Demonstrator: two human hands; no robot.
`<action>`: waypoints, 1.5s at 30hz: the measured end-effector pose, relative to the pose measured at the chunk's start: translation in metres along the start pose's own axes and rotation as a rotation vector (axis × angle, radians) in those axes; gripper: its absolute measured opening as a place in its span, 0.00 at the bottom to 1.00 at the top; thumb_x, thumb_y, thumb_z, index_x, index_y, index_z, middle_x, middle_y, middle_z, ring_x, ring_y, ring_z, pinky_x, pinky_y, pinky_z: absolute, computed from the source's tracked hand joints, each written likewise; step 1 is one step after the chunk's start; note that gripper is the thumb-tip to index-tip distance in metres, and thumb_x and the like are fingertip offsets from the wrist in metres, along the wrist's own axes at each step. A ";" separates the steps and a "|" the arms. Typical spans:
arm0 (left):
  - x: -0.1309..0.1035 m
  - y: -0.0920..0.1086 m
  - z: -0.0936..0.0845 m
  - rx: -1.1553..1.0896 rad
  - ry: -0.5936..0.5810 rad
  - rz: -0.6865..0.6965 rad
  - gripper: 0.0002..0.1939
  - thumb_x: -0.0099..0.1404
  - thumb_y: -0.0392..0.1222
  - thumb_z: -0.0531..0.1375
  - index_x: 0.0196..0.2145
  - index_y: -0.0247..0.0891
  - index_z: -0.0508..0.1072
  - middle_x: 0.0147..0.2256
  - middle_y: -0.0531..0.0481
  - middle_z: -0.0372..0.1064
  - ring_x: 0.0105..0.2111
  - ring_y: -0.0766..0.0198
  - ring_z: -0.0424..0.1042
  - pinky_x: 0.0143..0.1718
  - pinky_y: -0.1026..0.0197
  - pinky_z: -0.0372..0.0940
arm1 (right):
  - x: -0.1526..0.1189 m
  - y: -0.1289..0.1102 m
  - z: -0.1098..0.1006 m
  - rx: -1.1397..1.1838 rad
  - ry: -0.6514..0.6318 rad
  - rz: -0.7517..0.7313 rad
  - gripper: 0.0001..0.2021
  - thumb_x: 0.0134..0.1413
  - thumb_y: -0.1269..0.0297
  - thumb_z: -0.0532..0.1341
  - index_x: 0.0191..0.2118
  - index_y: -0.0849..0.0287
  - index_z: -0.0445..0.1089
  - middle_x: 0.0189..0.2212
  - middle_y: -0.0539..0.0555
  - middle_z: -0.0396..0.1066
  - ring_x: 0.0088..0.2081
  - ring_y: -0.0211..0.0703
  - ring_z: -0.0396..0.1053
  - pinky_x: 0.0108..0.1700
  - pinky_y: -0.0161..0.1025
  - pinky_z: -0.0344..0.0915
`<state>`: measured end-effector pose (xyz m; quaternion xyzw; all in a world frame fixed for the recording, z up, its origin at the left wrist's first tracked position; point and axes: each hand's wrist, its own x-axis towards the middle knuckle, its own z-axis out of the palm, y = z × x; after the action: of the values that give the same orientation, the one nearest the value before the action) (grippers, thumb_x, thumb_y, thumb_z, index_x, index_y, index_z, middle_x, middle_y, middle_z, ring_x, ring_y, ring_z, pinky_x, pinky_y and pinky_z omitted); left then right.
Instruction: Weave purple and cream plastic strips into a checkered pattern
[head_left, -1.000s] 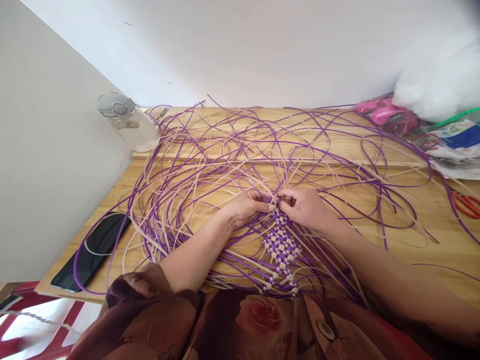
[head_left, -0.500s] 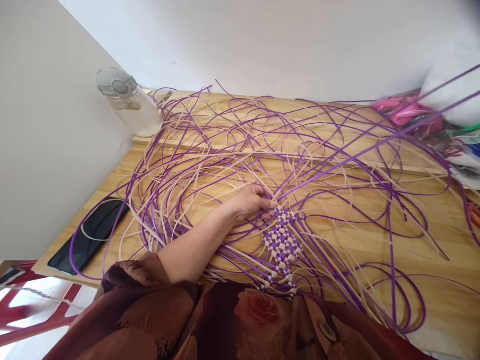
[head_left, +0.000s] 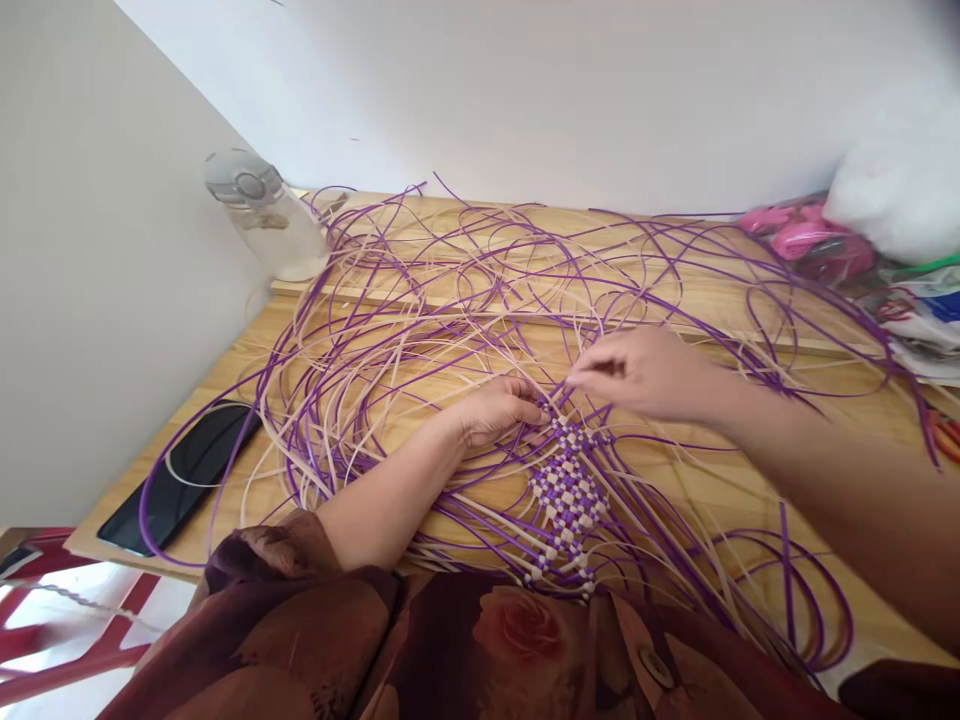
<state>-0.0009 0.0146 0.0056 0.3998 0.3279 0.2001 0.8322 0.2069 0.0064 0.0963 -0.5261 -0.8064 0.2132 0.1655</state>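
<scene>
1. Purple and cream strips make up the weave (head_left: 568, 490), which lies on the desk (head_left: 720, 480) with its near end close to the person's shirt (head_left: 517, 625). Checkered blocks narrow and widen along its length. Judged light and fairly flexible, with a knobbly face that should give good grip.
2. Left hand (head_left: 499, 412): thumb and fingers pinched on the far left edge of the weave, where the strands leave the last blocks. Sound place to hold, I think: it pins the crossing without squashing the finished part.
3. Right hand (head_left: 637, 375): just beyond and to the right, fingertips drawn narrow at a purple strand (head_left: 563, 391). Blurred; cannot tell whether the strand is gripped.
4. Loose strands, probably plastic, fan out on both sides. They arc and loop above the desk, so likely springy, smooth and a little slippery. Not fragile, though a sharp bend might leave a kink. Best held close to the blocks; farther out they would whip and tangle.
5. Leftward, a phone (head_left: 176, 480) lies under a purple loop; snag risk.
6. Farther off, tangled strands reach the bottle (head_left: 281, 235) at left and the pink bag (head_left: 810, 235) at right.
</scene>
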 end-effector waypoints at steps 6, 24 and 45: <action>0.000 -0.004 -0.002 -0.024 -0.068 0.038 0.12 0.43 0.27 0.69 0.29 0.28 0.75 0.24 0.49 0.71 0.23 0.69 0.70 0.27 0.66 0.66 | -0.009 -0.016 0.075 0.164 0.066 0.196 0.05 0.50 0.63 0.62 0.30 0.59 0.74 0.22 0.48 0.72 0.21 0.34 0.64 0.23 0.32 0.55; -0.001 -0.004 0.003 -0.154 0.015 -0.032 0.10 0.46 0.26 0.68 0.29 0.29 0.75 0.24 0.47 0.73 0.23 0.66 0.72 0.27 0.64 0.69 | -0.028 0.001 0.072 0.469 0.367 0.359 0.13 0.54 0.54 0.61 0.30 0.60 0.69 0.22 0.50 0.69 0.22 0.35 0.62 0.25 0.32 0.57; 0.002 -0.008 0.005 -0.129 0.028 -0.040 0.09 0.47 0.30 0.70 0.28 0.28 0.76 0.25 0.47 0.73 0.22 0.67 0.71 0.28 0.63 0.69 | -0.033 -0.008 0.076 0.578 0.449 0.258 0.11 0.56 0.56 0.62 0.33 0.60 0.66 0.23 0.50 0.68 0.21 0.35 0.64 0.23 0.32 0.61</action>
<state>0.0047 0.0083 0.0012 0.3359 0.3340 0.2098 0.8553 0.1757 -0.0395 0.0343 -0.5884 -0.5840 0.3302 0.4514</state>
